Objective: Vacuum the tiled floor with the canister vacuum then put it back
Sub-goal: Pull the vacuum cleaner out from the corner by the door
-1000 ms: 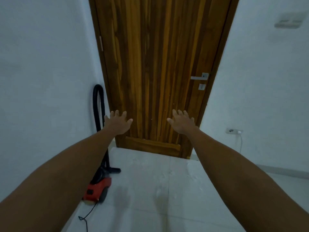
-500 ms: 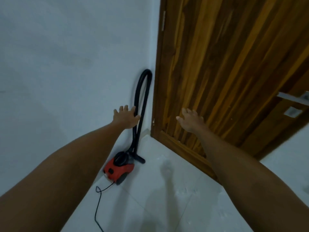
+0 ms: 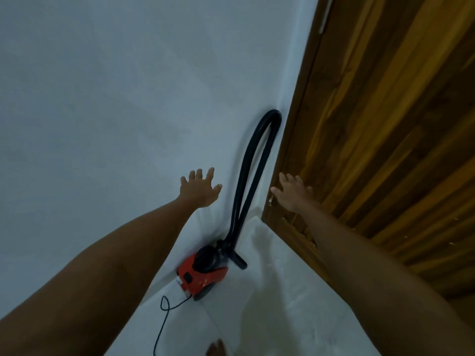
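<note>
**Reaching for the vacuum, nothing picked up yet**

Head view: the vacuum (image 3: 203, 272) sits on the tiled floor (image 3: 282, 304) in the corner, between wall (image 3: 115, 98) and door (image 3: 385, 124), hose (image 3: 253, 170) looped upright vs the wall, cord (image 3: 164, 319) trailing loose. Left hand (image 3: 199, 190) and right hand (image 3: 291, 195) are both spread, empty, either side of the hose. Step, I'd say: fetching. Next needs a grip on the hose or body. No containers in view; dust bin contents can't be seen.

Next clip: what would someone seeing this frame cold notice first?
Two bare arms stretch forward, the left hand and right hand both spread open and holding nothing. Between them, a red canister vacuum sits on the white tiled floor in the corner, its black hose looped up the wall beside a wooden door.
</note>
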